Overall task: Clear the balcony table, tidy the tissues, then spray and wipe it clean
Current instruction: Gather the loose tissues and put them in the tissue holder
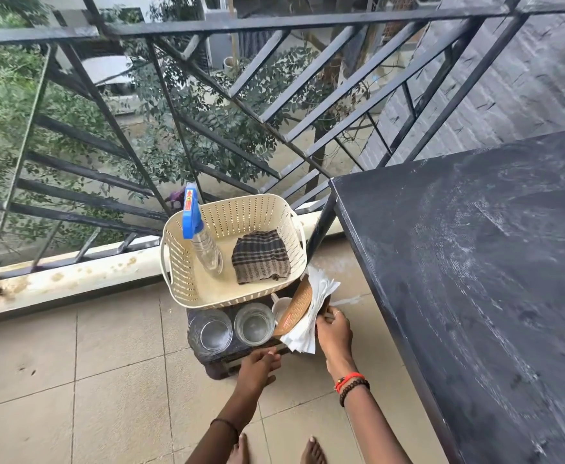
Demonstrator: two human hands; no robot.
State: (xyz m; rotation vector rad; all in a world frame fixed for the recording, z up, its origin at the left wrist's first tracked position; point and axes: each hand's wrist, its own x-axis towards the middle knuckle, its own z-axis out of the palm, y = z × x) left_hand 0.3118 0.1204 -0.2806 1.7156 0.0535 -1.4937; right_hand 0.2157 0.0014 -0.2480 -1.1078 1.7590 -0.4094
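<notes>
Tissue-tidying is in hand; the right hand point(333, 329) pinches the tissues point(308, 318) beside a woven holder point(296, 304) on the low stool point(221, 361); the left hand point(259, 363) rests loose-fingered on its edge; next probably means lifting the spray bottle point(204, 244) and cloth point(261, 256) to the dusty worktop point(475, 279).

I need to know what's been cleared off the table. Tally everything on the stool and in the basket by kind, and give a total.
Glasses: 2
White cup: 1
Woven mat: 1
Tissue stack: 1
Basket: 1
Spray bottle: 1
Checked cloth: 1
Total: 8
</notes>
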